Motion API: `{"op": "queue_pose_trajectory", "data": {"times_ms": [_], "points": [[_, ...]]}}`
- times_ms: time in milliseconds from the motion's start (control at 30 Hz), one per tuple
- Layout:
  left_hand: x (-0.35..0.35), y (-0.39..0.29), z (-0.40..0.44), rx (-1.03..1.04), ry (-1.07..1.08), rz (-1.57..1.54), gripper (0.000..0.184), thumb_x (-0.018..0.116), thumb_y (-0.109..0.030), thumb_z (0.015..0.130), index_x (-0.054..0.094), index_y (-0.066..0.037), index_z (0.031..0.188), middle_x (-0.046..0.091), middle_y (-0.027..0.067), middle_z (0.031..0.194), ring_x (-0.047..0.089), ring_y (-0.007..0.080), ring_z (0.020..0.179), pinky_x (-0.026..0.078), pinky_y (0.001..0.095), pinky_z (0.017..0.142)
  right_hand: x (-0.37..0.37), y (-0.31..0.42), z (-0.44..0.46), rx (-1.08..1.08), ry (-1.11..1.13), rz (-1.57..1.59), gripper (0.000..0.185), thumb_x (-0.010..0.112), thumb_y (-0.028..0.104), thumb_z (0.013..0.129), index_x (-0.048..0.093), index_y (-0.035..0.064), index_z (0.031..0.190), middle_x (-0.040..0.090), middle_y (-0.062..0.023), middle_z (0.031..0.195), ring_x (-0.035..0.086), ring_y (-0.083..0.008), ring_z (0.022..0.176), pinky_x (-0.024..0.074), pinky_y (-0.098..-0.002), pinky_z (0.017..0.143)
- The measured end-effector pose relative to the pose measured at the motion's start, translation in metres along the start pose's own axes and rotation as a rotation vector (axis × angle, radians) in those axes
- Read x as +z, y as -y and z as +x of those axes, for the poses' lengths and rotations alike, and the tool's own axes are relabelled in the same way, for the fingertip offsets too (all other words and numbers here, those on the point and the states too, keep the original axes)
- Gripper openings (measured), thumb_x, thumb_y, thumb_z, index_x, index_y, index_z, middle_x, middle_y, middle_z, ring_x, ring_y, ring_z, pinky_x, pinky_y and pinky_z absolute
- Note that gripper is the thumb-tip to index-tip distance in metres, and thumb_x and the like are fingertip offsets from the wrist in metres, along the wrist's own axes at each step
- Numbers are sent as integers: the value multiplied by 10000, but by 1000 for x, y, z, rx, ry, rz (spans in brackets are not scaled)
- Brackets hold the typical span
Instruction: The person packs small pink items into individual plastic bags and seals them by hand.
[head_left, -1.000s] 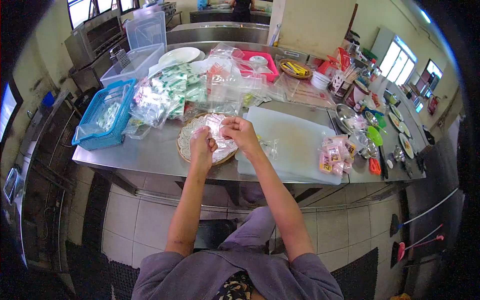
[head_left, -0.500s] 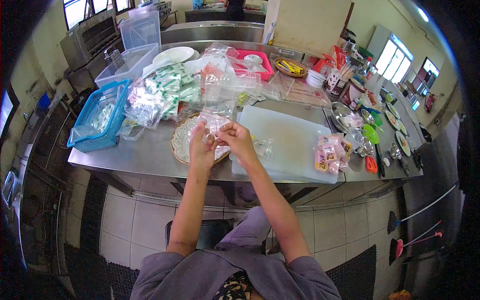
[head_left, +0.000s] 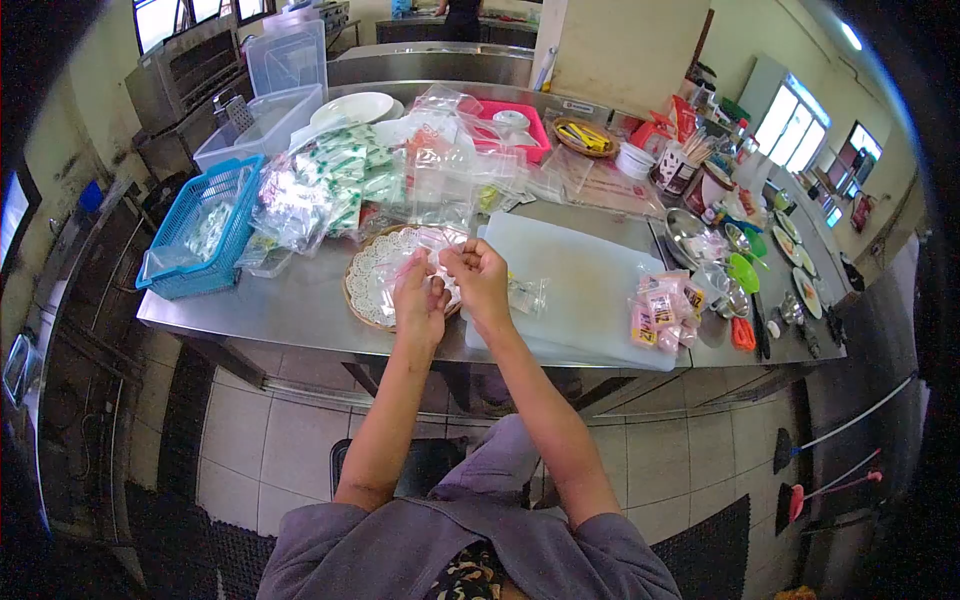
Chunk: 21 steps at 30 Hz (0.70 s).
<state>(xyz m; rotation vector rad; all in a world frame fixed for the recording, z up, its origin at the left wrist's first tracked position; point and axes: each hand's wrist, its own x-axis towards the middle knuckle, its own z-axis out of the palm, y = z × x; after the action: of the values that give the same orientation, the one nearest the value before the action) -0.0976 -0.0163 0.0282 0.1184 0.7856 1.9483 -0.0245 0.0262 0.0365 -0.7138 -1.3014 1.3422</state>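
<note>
My left hand (head_left: 419, 302) and my right hand (head_left: 481, 283) are close together over a round wicker basket lined with a white paper doily (head_left: 372, 268). Between their pinched fingers is a small clear plastic bag with reddish print (head_left: 432, 240); its lower part is hidden by the fingers. Just right of my right hand, another clear packet (head_left: 527, 294) lies on the white cutting board (head_left: 570, 270). A pile of small pink packets with printed labels (head_left: 664, 308) sits at the board's right end.
A blue plastic basket (head_left: 243, 215) stands at the left, beside heaped clear and green-printed packets (head_left: 335, 185). A pink tray (head_left: 540, 128) is behind. Bowls, a knife (head_left: 760, 325) and plates (head_left: 806, 290) crowd the right side. A person (head_left: 462, 20) stands far back.
Both hands have shifted a little, and the plastic bag between them now looks tipped lower and more crumpled. The camera view has moved slightly; the other things look the same.
</note>
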Motion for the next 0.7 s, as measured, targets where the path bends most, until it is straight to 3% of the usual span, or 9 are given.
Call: {"op": "queue_pose_trajectory", "data": {"times_ms": [200,400,533,633,700], "points": [[-4,0,-3,48,168,101,186,590,-230,861,546,-73,949,442,-36,659,395,49,473,293,193,368,-6,4,9,-40,-1,-73,185,671,157,784,558,14,751,577,-20,650,512,-68,574,411,-204,534],[0,0,3,117,25,57,198,596,-242,856,546,-69,940,426,-37,654,373,42,448,269,195,362,-1,13,0,-28,-115,183,144,610,140,833,581,25,751,589,-14,717,511,-69,623,403,-198,575],[3,-1,2,178,48,111,214,593,-255,857,548,-64,941,415,-44,618,341,43,414,249,197,360,4,9,-12,5,49,126,96,620,138,819,604,51,857,614,13,815,526,-63,749,380,-211,688],[4,-2,-4,160,129,156,192,575,-238,869,551,-64,946,412,-45,589,337,43,406,246,197,357,8,16,-12,126,28,225,96,626,135,815,604,47,845,613,4,813,536,-66,749,395,-216,678],[4,-3,-8,152,192,189,172,563,-223,877,551,-65,942,414,-44,572,339,43,406,246,198,354,7,13,-6,95,26,228,102,636,114,805,595,40,862,614,-6,809,539,-68,737,405,-217,668]]}}
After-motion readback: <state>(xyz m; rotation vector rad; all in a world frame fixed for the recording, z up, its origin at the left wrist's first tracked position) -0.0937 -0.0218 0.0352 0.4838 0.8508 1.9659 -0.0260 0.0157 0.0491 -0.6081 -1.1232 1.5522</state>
